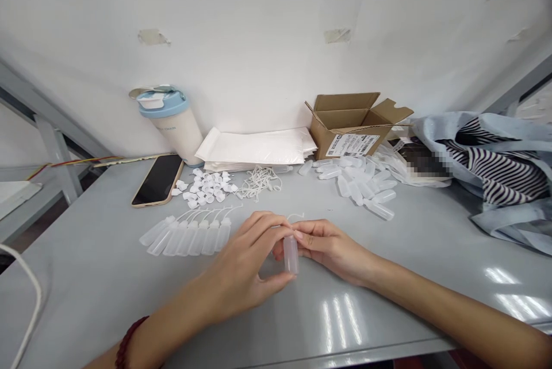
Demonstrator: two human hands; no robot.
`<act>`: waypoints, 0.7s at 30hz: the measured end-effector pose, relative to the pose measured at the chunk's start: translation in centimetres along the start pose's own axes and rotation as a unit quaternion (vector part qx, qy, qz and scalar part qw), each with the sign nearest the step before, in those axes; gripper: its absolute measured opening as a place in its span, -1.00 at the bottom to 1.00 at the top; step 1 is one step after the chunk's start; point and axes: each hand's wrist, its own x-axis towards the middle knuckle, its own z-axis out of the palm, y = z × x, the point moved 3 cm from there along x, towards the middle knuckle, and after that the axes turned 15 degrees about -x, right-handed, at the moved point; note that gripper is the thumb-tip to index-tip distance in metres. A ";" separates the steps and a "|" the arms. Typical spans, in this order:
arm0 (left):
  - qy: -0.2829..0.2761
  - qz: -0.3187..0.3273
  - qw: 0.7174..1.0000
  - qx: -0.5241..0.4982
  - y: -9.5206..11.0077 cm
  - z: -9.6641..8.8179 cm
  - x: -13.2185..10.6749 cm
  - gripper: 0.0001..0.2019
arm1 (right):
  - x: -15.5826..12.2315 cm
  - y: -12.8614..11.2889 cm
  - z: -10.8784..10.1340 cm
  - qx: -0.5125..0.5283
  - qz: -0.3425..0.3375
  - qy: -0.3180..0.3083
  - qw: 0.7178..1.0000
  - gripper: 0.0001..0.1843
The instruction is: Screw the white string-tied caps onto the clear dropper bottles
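Observation:
A small clear plastic bottle (291, 254) stands upright between both hands above the grey table (107, 277). My left hand (245, 268) curls round it, thumb under its base and fingertips at its top. My right hand (325, 245) pinches the top of the same bottle, where a thin white loop (295, 216) sticks up. A row of several finished bottles (187, 237) with caps and loops lies to the left. Loose empty bottles (360, 185) lie in a heap behind on the right.
White caps (207, 185) and white loop strings (259, 182) lie mid-table. Behind stand a phone (157, 180), a blue-lidded tumbler (170, 122), a stack of white bags (259, 148), an open cardboard box (351, 122) and a striped bag (495, 168).

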 end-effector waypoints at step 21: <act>-0.025 -0.199 0.978 0.062 -4.1 -5.8 -2.1 -0.65 | -0.5 -1.7 -2.1 -0.254 0.003 0.166 0.953 -0.73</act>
